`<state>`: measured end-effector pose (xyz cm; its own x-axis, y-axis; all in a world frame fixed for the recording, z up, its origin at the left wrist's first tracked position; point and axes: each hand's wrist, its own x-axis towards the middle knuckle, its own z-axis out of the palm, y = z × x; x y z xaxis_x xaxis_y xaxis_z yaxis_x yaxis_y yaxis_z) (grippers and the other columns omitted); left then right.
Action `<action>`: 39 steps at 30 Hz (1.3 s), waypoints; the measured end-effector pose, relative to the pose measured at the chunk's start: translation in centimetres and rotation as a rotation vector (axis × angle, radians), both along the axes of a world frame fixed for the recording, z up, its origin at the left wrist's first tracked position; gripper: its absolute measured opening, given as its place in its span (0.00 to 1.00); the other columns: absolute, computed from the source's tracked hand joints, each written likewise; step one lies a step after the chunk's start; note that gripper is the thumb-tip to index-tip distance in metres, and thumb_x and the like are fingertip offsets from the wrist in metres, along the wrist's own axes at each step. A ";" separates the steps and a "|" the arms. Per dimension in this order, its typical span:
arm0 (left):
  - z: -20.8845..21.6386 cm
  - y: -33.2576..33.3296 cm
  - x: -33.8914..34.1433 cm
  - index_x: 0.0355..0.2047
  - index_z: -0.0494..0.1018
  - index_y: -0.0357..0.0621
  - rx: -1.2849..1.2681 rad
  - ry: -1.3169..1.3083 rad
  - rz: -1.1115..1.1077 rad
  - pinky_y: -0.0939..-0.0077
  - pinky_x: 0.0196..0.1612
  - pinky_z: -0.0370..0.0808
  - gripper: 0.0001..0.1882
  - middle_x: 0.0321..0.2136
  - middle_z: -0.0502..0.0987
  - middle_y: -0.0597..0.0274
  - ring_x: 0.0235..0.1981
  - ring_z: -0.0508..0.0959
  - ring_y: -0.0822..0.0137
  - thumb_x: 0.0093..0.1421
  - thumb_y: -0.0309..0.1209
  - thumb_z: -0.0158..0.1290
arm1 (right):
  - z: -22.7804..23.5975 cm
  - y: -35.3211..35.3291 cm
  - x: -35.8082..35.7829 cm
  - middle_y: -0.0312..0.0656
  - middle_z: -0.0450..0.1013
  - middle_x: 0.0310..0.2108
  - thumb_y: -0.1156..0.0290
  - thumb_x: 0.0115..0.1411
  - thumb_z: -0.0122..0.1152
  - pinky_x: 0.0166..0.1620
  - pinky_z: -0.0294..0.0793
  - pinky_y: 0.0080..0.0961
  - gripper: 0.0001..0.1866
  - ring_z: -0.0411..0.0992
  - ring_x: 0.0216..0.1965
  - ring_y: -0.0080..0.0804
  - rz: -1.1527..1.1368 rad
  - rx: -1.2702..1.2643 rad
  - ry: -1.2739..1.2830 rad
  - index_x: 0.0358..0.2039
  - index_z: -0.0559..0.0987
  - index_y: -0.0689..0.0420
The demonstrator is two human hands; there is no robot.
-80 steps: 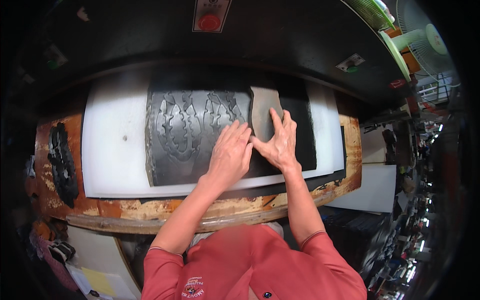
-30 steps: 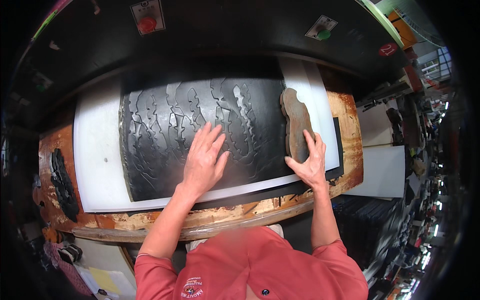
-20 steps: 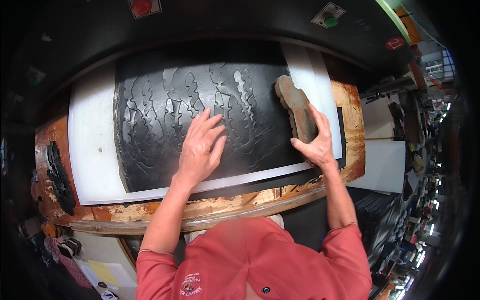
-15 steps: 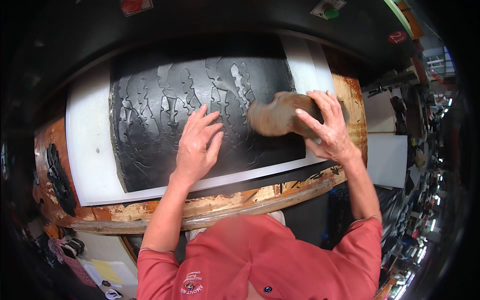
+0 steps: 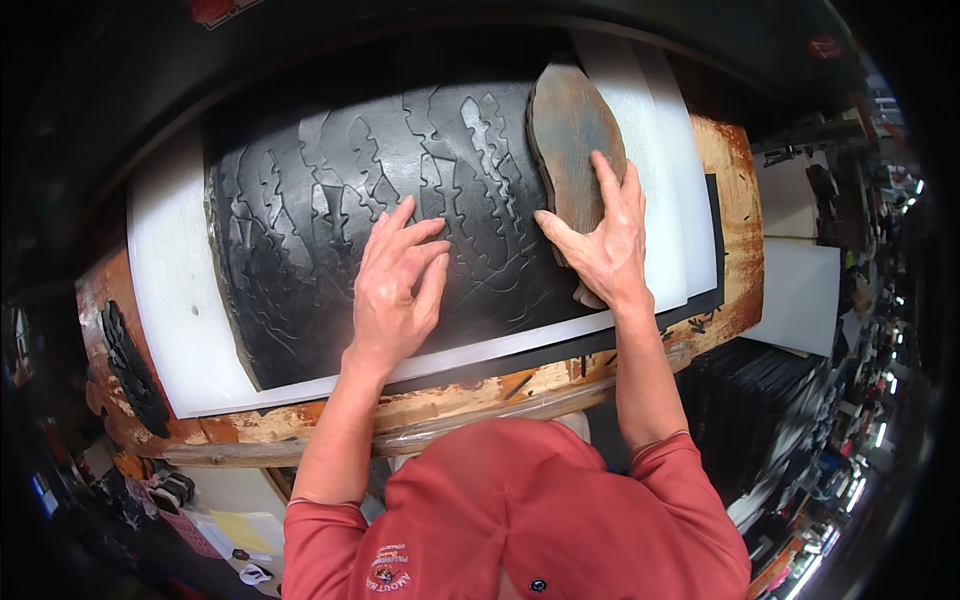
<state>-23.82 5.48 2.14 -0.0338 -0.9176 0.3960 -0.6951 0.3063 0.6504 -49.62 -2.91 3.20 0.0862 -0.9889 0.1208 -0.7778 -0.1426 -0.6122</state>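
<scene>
A black sheet, scored with several sole-shaped outlines with jagged edges, lies on a white board. Over the sheet's right part rests or hovers a brown, worn, sole-shaped cutting die, its long axis pointing away from me. My right hand grips its near half, thumb at the left edge and fingers across the top and right side. My left hand is over the middle of the sheet, fingers apart and holding nothing. Whether its palm touches the sheet I cannot tell.
A dark machine head overhangs the far side. A worn wooden table edge runs in front of me. Black jagged sole pieces lie at the left. Black sheets are stacked at the lower right.
My right hand has turned the cutting die from lying crosswise to pointing away from me and brought it to the sheet's right edge. The left hand has barely moved.
</scene>
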 end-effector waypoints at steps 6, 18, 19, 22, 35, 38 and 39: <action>0.0 -0.3 -0.1 0.41 0.83 0.41 -0.020 -0.027 -0.006 0.40 0.70 0.68 0.08 0.50 0.85 0.54 0.66 0.76 0.42 0.61 0.21 0.64 | 1.2 -0.8 1.3 0.68 0.66 0.59 0.65 0.48 0.74 0.61 0.75 0.52 0.37 0.70 0.59 0.67 0.014 -0.128 -0.116 0.58 0.79 0.70; -0.3 -0.1 -0.2 0.42 0.82 0.42 -0.021 -0.028 -0.028 0.38 0.70 0.66 0.09 0.51 0.84 0.54 0.66 0.75 0.40 0.61 0.21 0.65 | 1.2 -0.4 2.3 0.71 0.66 0.62 0.65 0.48 0.74 0.61 0.76 0.47 0.40 0.73 0.59 0.67 -0.034 -0.088 -0.108 0.61 0.77 0.71; -0.4 -0.1 -0.2 0.42 0.82 0.42 -0.029 -0.021 -0.030 0.38 0.70 0.66 0.09 0.51 0.84 0.54 0.66 0.75 0.40 0.61 0.21 0.64 | 1.0 -0.4 2.0 0.71 0.66 0.63 0.64 0.48 0.75 0.63 0.76 0.47 0.41 0.73 0.60 0.67 -0.024 -0.092 -0.119 0.62 0.77 0.70; -0.5 -0.1 -0.2 0.42 0.82 0.42 -0.052 -0.010 -0.039 0.38 0.70 0.66 0.09 0.51 0.83 0.54 0.66 0.75 0.39 0.61 0.21 0.64 | 0.3 0.1 0.4 0.69 0.64 0.68 0.61 0.51 0.78 0.67 0.73 0.45 0.42 0.71 0.65 0.64 0.045 -0.129 -0.077 0.63 0.76 0.69; 0.6 3.5 -0.8 0.40 0.81 0.34 -0.210 0.223 -0.072 0.60 0.51 0.84 0.08 0.41 0.86 0.47 0.47 0.87 0.49 0.62 0.14 0.61 | -3.3 5.9 -5.8 0.60 0.65 0.70 0.66 0.46 0.83 0.68 0.70 0.46 0.44 0.67 0.68 0.59 0.262 -0.280 -0.124 0.64 0.76 0.64; 1.4 9.5 -1.9 0.39 0.80 0.33 -0.080 0.239 -0.131 0.64 0.45 0.84 0.08 0.39 0.86 0.45 0.40 0.87 0.53 0.63 0.11 0.58 | -3.4 5.5 -5.6 0.60 0.67 0.69 0.68 0.46 0.81 0.67 0.72 0.46 0.41 0.69 0.66 0.57 0.265 -0.321 -0.138 0.62 0.77 0.64; 1.4 11.5 -2.4 0.39 0.80 0.33 -0.014 0.245 -0.141 0.65 0.45 0.84 0.07 0.39 0.86 0.46 0.40 0.87 0.54 0.62 0.12 0.58 | -3.4 5.4 -5.4 0.59 0.68 0.68 0.69 0.46 0.80 0.65 0.73 0.45 0.38 0.71 0.64 0.56 0.246 -0.323 -0.160 0.60 0.79 0.64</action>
<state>-26.18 16.97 3.56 -0.0621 -0.9049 0.4210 -0.4680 0.3990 0.7885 -55.06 2.54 -0.22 0.2695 -0.8505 0.4517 -0.5959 -0.5157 -0.6156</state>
